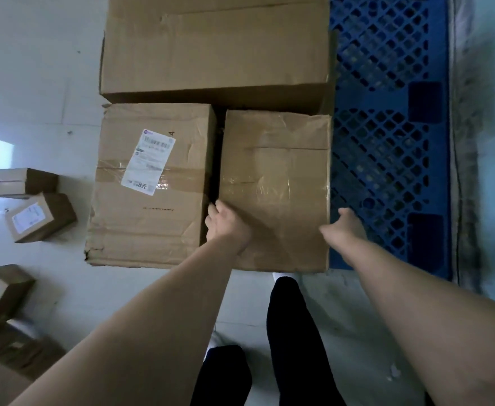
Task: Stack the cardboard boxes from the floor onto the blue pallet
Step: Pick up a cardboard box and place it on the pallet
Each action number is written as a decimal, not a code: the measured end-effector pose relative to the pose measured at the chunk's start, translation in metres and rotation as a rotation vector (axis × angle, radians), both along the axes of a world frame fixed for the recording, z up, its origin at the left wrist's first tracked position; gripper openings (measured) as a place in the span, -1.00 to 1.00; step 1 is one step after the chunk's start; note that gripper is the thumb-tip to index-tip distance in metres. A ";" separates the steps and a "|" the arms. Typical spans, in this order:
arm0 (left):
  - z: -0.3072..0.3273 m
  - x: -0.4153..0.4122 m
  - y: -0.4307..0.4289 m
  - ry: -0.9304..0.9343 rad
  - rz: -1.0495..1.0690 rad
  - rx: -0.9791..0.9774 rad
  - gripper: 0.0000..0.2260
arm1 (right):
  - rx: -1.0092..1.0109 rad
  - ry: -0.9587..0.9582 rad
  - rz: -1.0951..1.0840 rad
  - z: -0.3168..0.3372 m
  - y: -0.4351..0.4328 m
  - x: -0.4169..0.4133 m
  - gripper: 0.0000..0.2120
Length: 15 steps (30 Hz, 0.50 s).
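A white shipping label (148, 162) lies on top of the left cardboard box (141, 230). Near its lower end it reads "8元" (the barcode and fine print above are too blurred to read). Just beside the label, a "4" is printed on the cardboard. The labels on the small boxes (53, 212) are illegible.

Blue pallet (387, 142): plastic lattice, flat on floor. Large box (214, 45) covers its far left part. Taped box (275, 183) sits at its near left; labelled box (149, 183) further left, creased. Small boxes (39, 216) well left, scattered on floor
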<state>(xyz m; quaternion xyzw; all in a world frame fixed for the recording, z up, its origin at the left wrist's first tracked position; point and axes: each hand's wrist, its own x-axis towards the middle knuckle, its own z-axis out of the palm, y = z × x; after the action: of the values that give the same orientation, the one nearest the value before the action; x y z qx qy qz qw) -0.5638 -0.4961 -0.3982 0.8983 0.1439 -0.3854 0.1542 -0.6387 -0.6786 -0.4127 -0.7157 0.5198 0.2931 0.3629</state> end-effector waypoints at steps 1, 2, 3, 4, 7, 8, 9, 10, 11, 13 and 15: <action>-0.005 0.001 -0.002 -0.016 0.007 0.009 -0.31 | 0.002 -0.009 -0.013 -0.006 -0.001 0.002 -0.38; -0.010 0.002 -0.003 -0.025 0.016 0.013 -0.30 | 0.010 -0.013 -0.023 -0.011 -0.001 0.003 -0.35; -0.015 0.002 -0.005 -0.024 0.035 0.012 -0.29 | 0.028 -0.007 -0.036 -0.015 -0.002 0.004 -0.32; -0.019 0.003 -0.005 -0.010 0.066 0.010 -0.29 | 0.048 0.001 -0.049 -0.018 -0.003 0.005 -0.30; -0.026 0.004 -0.007 0.036 0.159 0.009 -0.29 | 0.120 0.017 -0.090 -0.022 -0.007 0.005 -0.31; -0.027 0.004 -0.009 0.040 0.168 0.015 -0.29 | 0.152 0.011 -0.100 -0.023 -0.008 0.005 -0.36; -0.026 0.004 -0.010 0.042 0.172 0.020 -0.28 | 0.184 0.003 -0.105 -0.024 -0.009 0.005 -0.42; -0.026 0.004 -0.011 0.041 0.174 0.026 -0.27 | 0.205 -0.003 -0.105 -0.026 -0.010 0.005 -0.48; -0.025 0.004 -0.013 0.042 0.178 0.031 -0.27 | 0.212 -0.004 -0.105 -0.027 -0.011 0.005 -0.52; -0.022 0.004 -0.015 0.055 0.182 0.035 -0.28 | 0.202 0.007 -0.111 -0.029 -0.011 0.005 -0.56; -0.020 0.002 -0.017 0.088 0.176 0.024 -0.30 | 0.182 0.049 -0.104 -0.028 -0.012 0.003 -0.56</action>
<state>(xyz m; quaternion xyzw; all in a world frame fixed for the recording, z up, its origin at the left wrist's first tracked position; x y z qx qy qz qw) -0.5615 -0.5130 -0.4180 0.8661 0.2334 -0.4079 0.1701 -0.6358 -0.6903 -0.4404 -0.6444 0.5362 0.3370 0.4284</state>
